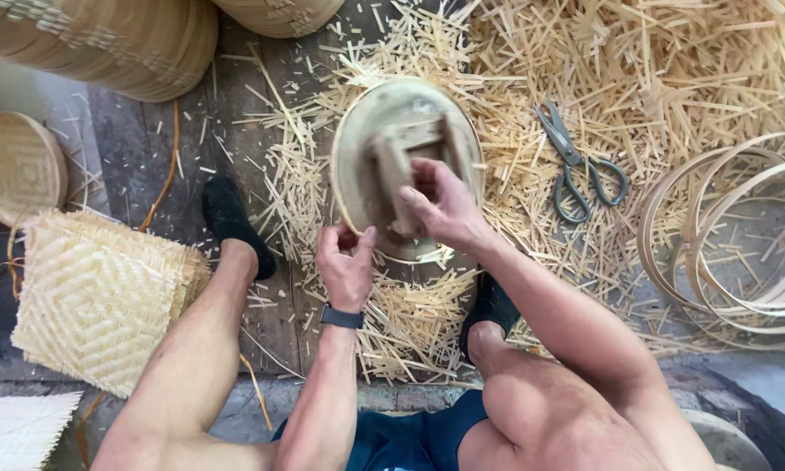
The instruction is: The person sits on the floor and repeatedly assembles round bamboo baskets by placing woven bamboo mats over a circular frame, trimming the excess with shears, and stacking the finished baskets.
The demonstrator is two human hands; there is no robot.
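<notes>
A round wooden disc (370, 122) with a block-like handle (392, 170) on top sits inside a thin bamboo hoop, held above the strewn floor. My right hand (440, 205) grips the handle block from the right side. My left hand (347, 262) pinches the near rim of the disc and hoop at the lower left, fingers curled on the edge. A dark watch sits on my left wrist.
Metal scissors (580, 166) lie on bamboo offcuts (671, 78) to the right. Loose bamboo hoops (741, 244) rest at far right. A stack of woven bamboo mats (95, 296) lies at left, a round woven lid (17, 166) beyond, stacked baskets (122, 39) at top left.
</notes>
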